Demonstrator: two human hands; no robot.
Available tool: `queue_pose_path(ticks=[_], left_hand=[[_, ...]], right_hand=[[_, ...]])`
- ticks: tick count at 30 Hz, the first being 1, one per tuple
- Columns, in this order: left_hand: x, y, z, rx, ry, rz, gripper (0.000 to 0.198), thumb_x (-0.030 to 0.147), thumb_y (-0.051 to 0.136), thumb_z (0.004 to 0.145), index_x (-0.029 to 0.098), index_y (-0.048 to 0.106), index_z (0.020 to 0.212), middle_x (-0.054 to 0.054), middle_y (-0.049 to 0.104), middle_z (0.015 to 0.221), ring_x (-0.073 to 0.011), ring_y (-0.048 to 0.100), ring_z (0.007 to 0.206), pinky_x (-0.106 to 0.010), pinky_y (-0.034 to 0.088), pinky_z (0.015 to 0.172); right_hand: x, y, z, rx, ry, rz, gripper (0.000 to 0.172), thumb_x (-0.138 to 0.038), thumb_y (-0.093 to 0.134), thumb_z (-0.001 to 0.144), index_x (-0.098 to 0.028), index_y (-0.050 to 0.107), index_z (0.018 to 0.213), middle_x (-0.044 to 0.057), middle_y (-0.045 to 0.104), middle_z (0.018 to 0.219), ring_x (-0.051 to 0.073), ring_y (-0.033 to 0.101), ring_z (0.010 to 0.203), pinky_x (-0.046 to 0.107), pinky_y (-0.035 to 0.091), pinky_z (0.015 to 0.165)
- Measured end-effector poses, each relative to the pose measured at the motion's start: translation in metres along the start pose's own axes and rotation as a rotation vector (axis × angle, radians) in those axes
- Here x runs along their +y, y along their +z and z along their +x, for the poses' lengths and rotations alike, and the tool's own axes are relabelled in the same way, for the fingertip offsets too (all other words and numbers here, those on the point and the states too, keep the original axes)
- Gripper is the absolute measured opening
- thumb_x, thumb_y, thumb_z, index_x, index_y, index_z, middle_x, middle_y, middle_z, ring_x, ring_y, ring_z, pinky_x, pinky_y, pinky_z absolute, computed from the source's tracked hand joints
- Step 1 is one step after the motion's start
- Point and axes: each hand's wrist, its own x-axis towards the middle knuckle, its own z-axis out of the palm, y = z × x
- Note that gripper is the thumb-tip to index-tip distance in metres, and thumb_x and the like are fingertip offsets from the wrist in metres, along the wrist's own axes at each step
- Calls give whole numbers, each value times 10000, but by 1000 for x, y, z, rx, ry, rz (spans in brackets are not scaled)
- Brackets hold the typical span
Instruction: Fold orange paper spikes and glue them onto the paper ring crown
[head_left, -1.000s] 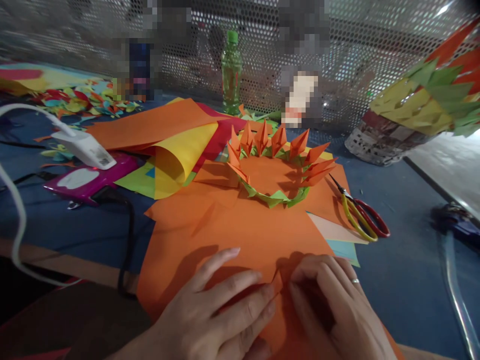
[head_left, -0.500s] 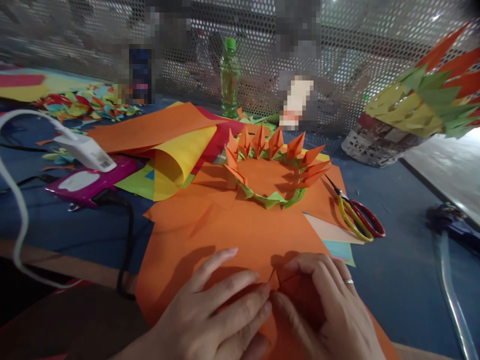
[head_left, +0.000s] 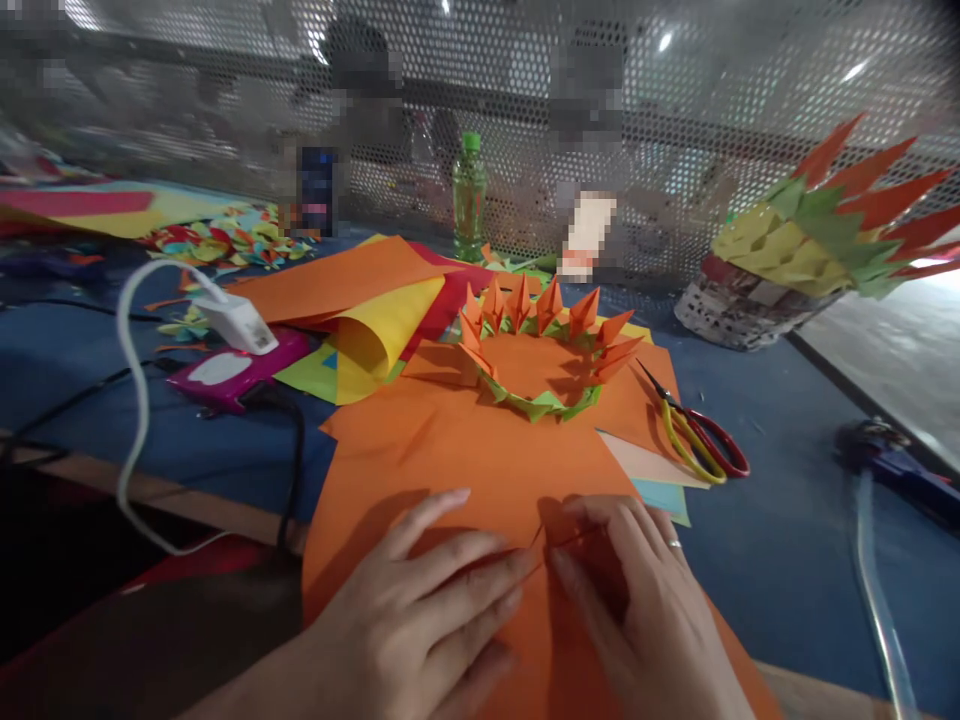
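A large orange paper sheet (head_left: 450, 460) lies under both my hands. My left hand (head_left: 427, 590) rests on it, fingers stretched out and spread, its fingertips at the edge of a small folded piece of orange paper (head_left: 543, 538). My right hand (head_left: 637, 590), with a ring on one finger, is curled over that piece, thumb and fingers closed on it. Most of the piece is hidden under the right fingers. Beyond my hands stands a paper ring (head_left: 551, 405) of folded green and orange pieces, its orange points upright along the back and sides.
Scissors (head_left: 694, 430) with red and yellow handles lie at the right, a glue gun (head_left: 892, 460) farther right. Behind are a green-capped bottle (head_left: 469, 205) and a folded-paper basket (head_left: 780, 260). A purple power strip (head_left: 232, 370) with a white charger (head_left: 236, 320) sits left, near rolled coloured sheets (head_left: 390, 325).
The camera view has tilted up and shifted slightly left. My fingers have moved slightly on the small orange piece, and less of it shows between my hands.
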Motion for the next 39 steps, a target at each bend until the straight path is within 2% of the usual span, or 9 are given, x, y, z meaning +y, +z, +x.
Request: queue_pose_path(ticks=[5, 10, 13, 18, 22, 25, 31, 35, 39], left_hand=[[6, -6, 2, -16, -17, -88, 169, 148, 593, 970, 185, 724, 1070, -9, 772, 1212, -169, 665, 1125, -434, 217, 1259], [11, 0, 16, -53, -301, -173, 149, 213, 559, 1007, 221, 691, 937, 14, 772, 992, -148, 674, 928, -353, 443, 1009], [14, 7, 28, -112, -434, -144, 116, 286, 598, 995, 200, 653, 1051, -43, 728, 1046, -213, 661, 973, -369, 487, 885], [12, 14, 49, -254, -500, -111, 404, 289, 777, 869, 177, 615, 1221, -105, 672, 1152, -330, 620, 1106, -474, 474, 932], [7, 12, 65, -372, -510, -187, 278, 231, 753, 876, 174, 657, 1130, -49, 671, 1003, -243, 648, 948, -429, 510, 878], [4, 12, 72, -417, -541, -290, 182, 321, 711, 927, 157, 662, 990, -6, 655, 892, -166, 636, 809, -366, 543, 798], [14, 12, 77, -176, -711, -702, 309, 460, 702, 897, 166, 608, 895, 18, 599, 802, -132, 570, 712, -290, 488, 697], [34, 16, 73, -12, -837, -1047, 426, 565, 731, 795, 191, 530, 835, 35, 526, 733, -107, 498, 653, -246, 418, 637], [45, 23, 64, 133, -945, -1239, 472, 518, 828, 717, 202, 487, 798, 28, 515, 792, -110, 520, 761, -236, 437, 752]], right_hand=[[-5, 8, 0, 95, 104, 109, 114, -269, 611, 966, -285, 555, 1065, -13, 649, 998, 207, 558, 920, 346, 411, 824], [-5, 12, 2, 167, 134, 205, 159, -276, 674, 918, -297, 600, 1057, -9, 663, 1043, 233, 568, 990, 381, 389, 886], [-4, 12, 0, 224, 144, 253, 104, -278, 607, 954, -289, 608, 1057, 1, 667, 1046, 226, 578, 997, 379, 401, 901], [1, 8, -7, 316, 189, 394, 167, -307, 466, 1015, -266, 619, 1069, 22, 672, 1053, 187, 616, 982, 323, 459, 859], [4, 5, -9, 360, 241, 516, 207, -369, 498, 996, -235, 647, 1045, 36, 690, 1003, 171, 642, 909, 288, 490, 807], [5, 4, -6, 386, 279, 602, 244, -427, 541, 969, -223, 661, 1031, 43, 699, 987, 164, 649, 863, 267, 502, 757], [-10, 1, -6, 438, 335, 751, 366, -545, 529, 960, -227, 609, 1123, 62, 685, 1091, 177, 643, 1004, 276, 505, 867], [-28, 3, -15, 264, 312, 811, 377, -572, 546, 960, -208, 643, 956, 26, 672, 896, 155, 621, 830, 244, 491, 756], [-36, 8, -21, 166, 310, 841, 418, -584, 542, 967, -203, 575, 798, -26, 548, 727, 115, 488, 673, 215, 406, 613]])
